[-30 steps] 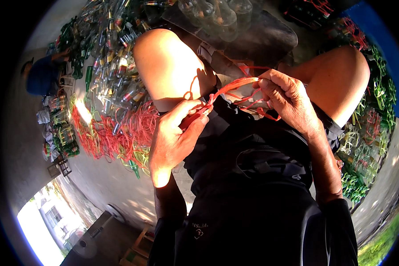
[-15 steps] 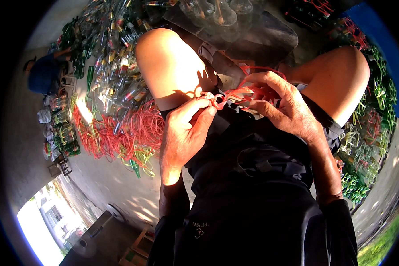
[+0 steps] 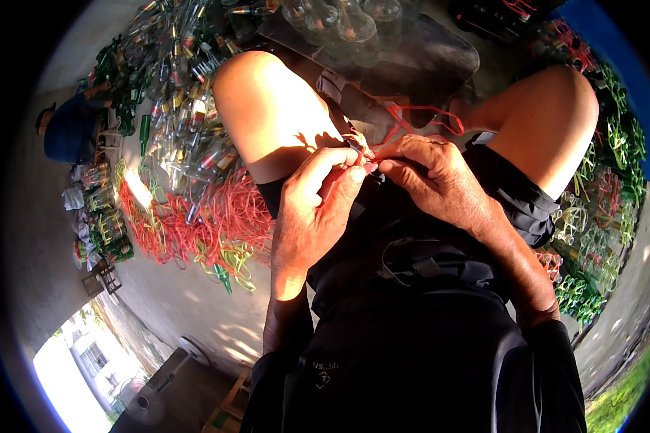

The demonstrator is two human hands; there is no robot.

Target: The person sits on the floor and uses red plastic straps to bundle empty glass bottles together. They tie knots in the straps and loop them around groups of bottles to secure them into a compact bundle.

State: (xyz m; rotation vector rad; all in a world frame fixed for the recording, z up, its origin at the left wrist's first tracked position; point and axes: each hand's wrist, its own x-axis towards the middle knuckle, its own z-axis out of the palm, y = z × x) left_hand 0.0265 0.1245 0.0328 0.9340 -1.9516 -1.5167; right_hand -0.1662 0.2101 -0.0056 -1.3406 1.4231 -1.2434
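Observation:
Both my hands work close together over my lap, on a red plastic strap [image 3: 368, 154] bunched between them. My left hand [image 3: 314, 206] pinches the bunched part between thumb and forefinger. Just to its right, my right hand [image 3: 444, 184] pinches the same strap with thumb and fingers, the knuckles bent. Loose red loops stick out beyond the right fingers, toward my feet. Whether the bunched part is knotted cannot be made out, as the fingertips cover much of it.
A tangled heap of red and yellow-green straps [image 3: 209, 220] lies on the floor at left, below many glass bottles [image 3: 188, 108]. Large clear bottles [image 3: 354, 32] stand ahead by a dark board [image 3: 440, 58]. Strapped green bottles [image 3: 581, 299] are at right. Another person [image 3: 71, 133] is at far left.
My right hand has moved left and its fingers have closed in on the strap beside my left hand. The strap between the hands is bunched shorter, and red loops now trail past the right fingers.

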